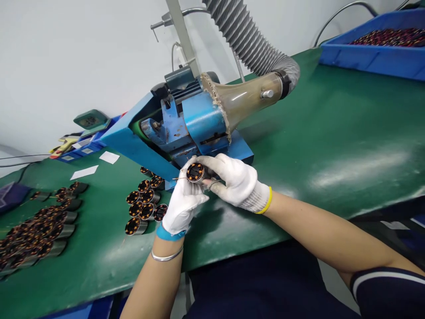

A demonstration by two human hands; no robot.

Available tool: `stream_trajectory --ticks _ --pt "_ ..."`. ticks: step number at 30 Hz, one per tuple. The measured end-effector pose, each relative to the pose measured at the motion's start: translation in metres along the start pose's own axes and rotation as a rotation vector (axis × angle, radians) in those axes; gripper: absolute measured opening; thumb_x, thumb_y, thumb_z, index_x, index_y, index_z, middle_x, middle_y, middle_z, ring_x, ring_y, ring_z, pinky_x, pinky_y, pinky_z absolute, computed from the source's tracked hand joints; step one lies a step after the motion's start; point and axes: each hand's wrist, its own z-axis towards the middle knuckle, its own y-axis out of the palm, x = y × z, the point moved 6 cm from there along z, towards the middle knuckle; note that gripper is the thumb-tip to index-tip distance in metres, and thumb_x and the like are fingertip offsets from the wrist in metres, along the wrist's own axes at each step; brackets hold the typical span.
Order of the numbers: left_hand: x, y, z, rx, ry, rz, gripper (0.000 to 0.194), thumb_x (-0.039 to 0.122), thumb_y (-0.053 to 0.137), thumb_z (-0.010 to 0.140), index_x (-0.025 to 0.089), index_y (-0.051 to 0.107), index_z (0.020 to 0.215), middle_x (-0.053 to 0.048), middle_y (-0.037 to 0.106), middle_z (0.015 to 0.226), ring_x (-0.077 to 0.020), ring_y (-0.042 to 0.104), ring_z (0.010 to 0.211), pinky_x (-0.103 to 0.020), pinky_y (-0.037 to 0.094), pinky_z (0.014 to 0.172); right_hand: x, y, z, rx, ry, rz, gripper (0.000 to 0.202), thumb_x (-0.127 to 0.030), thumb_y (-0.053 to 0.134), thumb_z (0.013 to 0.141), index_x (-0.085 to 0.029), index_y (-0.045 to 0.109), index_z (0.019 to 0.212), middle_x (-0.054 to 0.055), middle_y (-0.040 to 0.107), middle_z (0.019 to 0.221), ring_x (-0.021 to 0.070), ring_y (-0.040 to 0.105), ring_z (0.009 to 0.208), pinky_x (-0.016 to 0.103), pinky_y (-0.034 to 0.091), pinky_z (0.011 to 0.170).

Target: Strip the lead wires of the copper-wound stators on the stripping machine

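Observation:
Between my two white-gloved hands is a motor stator, a short metal cylinder with a black face and copper windings. My left hand grips it from the left, with thin wire ends sticking out beside the fingers. Fingers of my right hand close on its right side. Just beyond the stator stands a blue belt-driven machine with a clear duct on its side. A small group of similar stators stands on the green table to the left of my left hand.
Many more stators are packed together at the far left. A ribbed grey hose runs up from the duct. At the right back sits a blue bin full of small parts. Paper slips and a green scale-like device lie at the left back.

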Motion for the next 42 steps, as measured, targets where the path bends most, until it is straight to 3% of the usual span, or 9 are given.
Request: stream_trajectory --ticks 6,13,16,21,28,32,35,38,42 --pt "-0.004 -0.004 0.002 0.060 -0.033 0.174 0.085 0.031 0.085 0.064 0.029 0.042 0.137 -0.012 0.054 0.140 -0.0267 0.060 0.121 -0.039 0.054 0.098 0.003 0.001 0.001 -0.033 0.010 0.110 0.033 -0.027 0.052 0.090 -0.018 0.063 0.120 0.008 0.069 0.104 0.0205 0.068 0.090 0.032 0.054 0.079" --pt "0.008 -0.005 0.003 0.170 0.064 0.352 0.068 0.035 0.082 0.068 0.025 0.048 0.126 -0.012 0.061 0.130 -0.0247 0.067 0.109 -0.037 0.060 0.087 0.011 -0.009 0.002 0.172 0.056 0.506 0.027 -0.019 0.050 0.088 -0.012 0.063 0.111 0.009 0.072 0.103 0.0157 0.069 0.093 0.026 0.057 0.083" --pt "0.012 -0.006 0.002 0.192 0.106 0.390 0.066 0.026 0.079 0.067 0.024 0.048 0.125 -0.011 0.060 0.130 -0.0240 0.065 0.112 -0.036 0.059 0.087 0.008 -0.014 0.004 0.200 -0.071 0.321 0.041 -0.015 0.050 0.084 -0.011 0.057 0.124 0.012 0.069 0.111 0.0183 0.067 0.100 0.030 0.056 0.088" --pt "0.014 -0.004 0.001 0.186 0.161 0.525 0.059 0.015 0.071 0.065 0.021 0.051 0.120 -0.009 0.061 0.125 -0.0226 0.062 0.115 -0.038 0.055 0.096 -0.010 -0.004 0.002 0.032 -0.348 0.068 0.045 -0.012 0.045 0.083 -0.016 0.059 0.126 0.011 0.070 0.112 0.0227 0.066 0.098 0.038 0.056 0.085" --pt "0.011 -0.001 -0.001 0.119 0.107 0.501 0.056 0.018 0.071 0.068 0.022 0.049 0.120 -0.009 0.064 0.114 -0.0241 0.066 0.104 -0.040 0.058 0.086 0.037 -0.006 0.004 0.240 0.322 0.659 0.037 -0.019 0.048 0.084 -0.013 0.056 0.119 0.008 0.069 0.098 0.0153 0.067 0.082 0.031 0.059 0.077" --pt "0.024 -0.007 -0.005 0.252 0.292 0.689 0.054 0.016 0.069 0.067 0.022 0.051 0.118 -0.007 0.060 0.118 -0.0228 0.062 0.111 -0.042 0.053 0.098 0.017 -0.007 0.009 0.032 0.115 0.527 0.065 -0.024 0.067 0.071 -0.011 0.051 0.133 0.013 0.064 0.118 0.0235 0.065 0.103 0.038 0.056 0.090" --pt "0.030 -0.005 -0.007 0.270 0.365 0.841 0.050 0.013 0.068 0.067 0.021 0.055 0.115 -0.006 0.060 0.117 -0.0220 0.061 0.113 -0.041 0.050 0.102 0.004 -0.007 0.006 -0.084 0.004 0.220 0.050 -0.023 0.063 0.078 -0.013 0.060 0.127 0.013 0.067 0.117 0.0266 0.064 0.107 0.041 0.053 0.094" --pt "0.033 -0.002 -0.007 0.258 0.369 0.888 0.047 0.012 0.068 0.066 0.020 0.056 0.111 -0.005 0.062 0.112 -0.0213 0.063 0.106 -0.040 0.052 0.098 0.014 -0.017 0.008 -0.063 0.086 0.308 0.029 -0.020 0.051 0.088 -0.014 0.071 0.109 0.007 0.073 0.094 0.0180 0.069 0.084 0.031 0.056 0.078" --pt "0.038 -0.002 -0.010 0.325 0.419 0.849 0.046 0.013 0.069 0.069 0.020 0.053 0.111 -0.005 0.061 0.110 -0.0209 0.063 0.105 -0.040 0.052 0.097 0.041 -0.035 0.012 0.030 0.357 0.494 0.023 -0.024 0.057 0.086 -0.014 0.074 0.098 0.002 0.071 0.074 0.0117 0.062 0.060 0.023 0.050 0.056"
